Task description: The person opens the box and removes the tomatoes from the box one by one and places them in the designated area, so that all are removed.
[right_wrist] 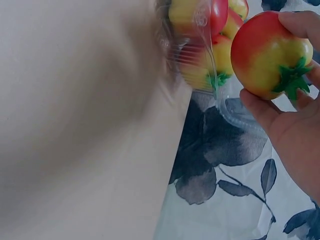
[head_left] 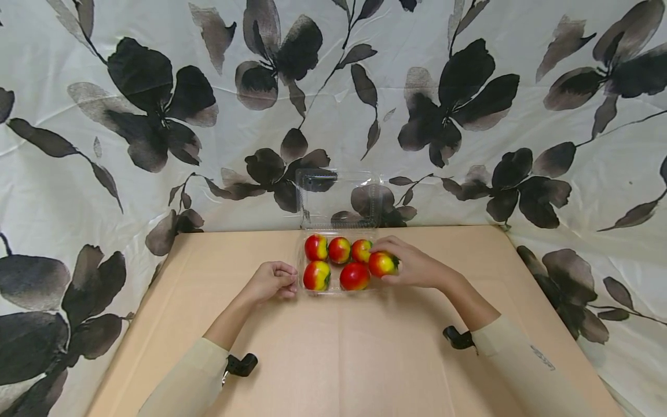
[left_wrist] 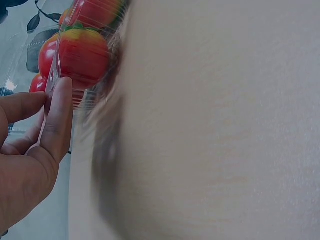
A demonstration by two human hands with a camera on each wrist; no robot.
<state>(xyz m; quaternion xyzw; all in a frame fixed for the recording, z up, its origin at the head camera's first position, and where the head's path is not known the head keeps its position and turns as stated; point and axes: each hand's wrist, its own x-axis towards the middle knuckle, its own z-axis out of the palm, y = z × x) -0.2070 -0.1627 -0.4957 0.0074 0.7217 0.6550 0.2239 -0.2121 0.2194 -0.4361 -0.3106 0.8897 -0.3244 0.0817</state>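
Observation:
A clear plastic clamshell container (head_left: 333, 291) stands near the far edge of the table, holding several red and yellow tomatoes (head_left: 355, 277) in two rows. My left hand (head_left: 271, 281) pinches the container's left rim, thumb on one side and fingers on the other in the left wrist view. At the right end, my right hand (head_left: 411, 263) grips another tomato (right_wrist: 270, 55) with thumb and fingers round it. Its green leafy top (right_wrist: 292, 77) faces toward the palm. That tomato is close to the container's right rim, above the tray in the right wrist view.
The container's transparent lid (head_left: 339, 200) is raised behind it, against a white cloth (head_left: 365, 145) with dark flower prints. A tan tabletop (head_left: 333, 353) spreads in front. Small black devices (head_left: 242, 365) are fixed at both wrists.

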